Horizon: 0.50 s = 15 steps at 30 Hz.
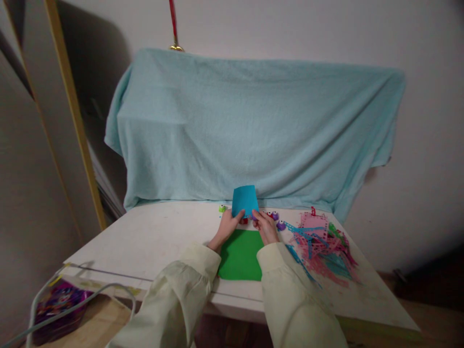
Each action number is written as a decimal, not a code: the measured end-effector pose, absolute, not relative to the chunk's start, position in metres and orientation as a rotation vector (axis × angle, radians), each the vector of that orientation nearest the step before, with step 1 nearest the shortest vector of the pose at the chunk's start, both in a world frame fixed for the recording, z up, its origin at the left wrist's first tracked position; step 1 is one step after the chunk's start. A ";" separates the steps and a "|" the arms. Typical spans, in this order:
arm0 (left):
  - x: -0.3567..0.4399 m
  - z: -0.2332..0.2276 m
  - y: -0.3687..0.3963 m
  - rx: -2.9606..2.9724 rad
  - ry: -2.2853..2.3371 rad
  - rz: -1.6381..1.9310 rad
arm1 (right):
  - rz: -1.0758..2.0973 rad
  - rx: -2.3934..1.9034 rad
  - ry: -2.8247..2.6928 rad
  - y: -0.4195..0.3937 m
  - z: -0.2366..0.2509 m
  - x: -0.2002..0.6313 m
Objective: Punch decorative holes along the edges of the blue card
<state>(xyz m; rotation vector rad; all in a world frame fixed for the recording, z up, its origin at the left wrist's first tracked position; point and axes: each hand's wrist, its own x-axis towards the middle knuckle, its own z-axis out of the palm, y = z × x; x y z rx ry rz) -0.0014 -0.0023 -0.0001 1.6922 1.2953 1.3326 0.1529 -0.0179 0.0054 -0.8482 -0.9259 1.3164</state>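
A small blue sheet [245,200] is held up above the table, pinched at its lower corners between my two hands. My left hand [229,226] grips its lower left corner, thumb in front. At the lower right corner, my right hand [265,226] has its thumb and fingers closed on the same sheet. Below them a larger green sheet [240,256] lies flat on the table, partly covered by my right sleeve. Small purple pieces with eyes [280,225] sit right of my right hand. A green piece with eyes [222,208] stands beyond my left hand.
A tangled heap of pink, blue and green punched strips [319,241] covers the right side of the white table [145,237]. A light blue towel [253,125] hangs behind. A pale cable [87,295] loops at the front left, near a purple package [60,307].
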 end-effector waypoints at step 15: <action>-0.005 0.006 -0.003 1.598 1.344 1.354 | 1.375 -0.779 -0.880 -0.017 0.006 0.155</action>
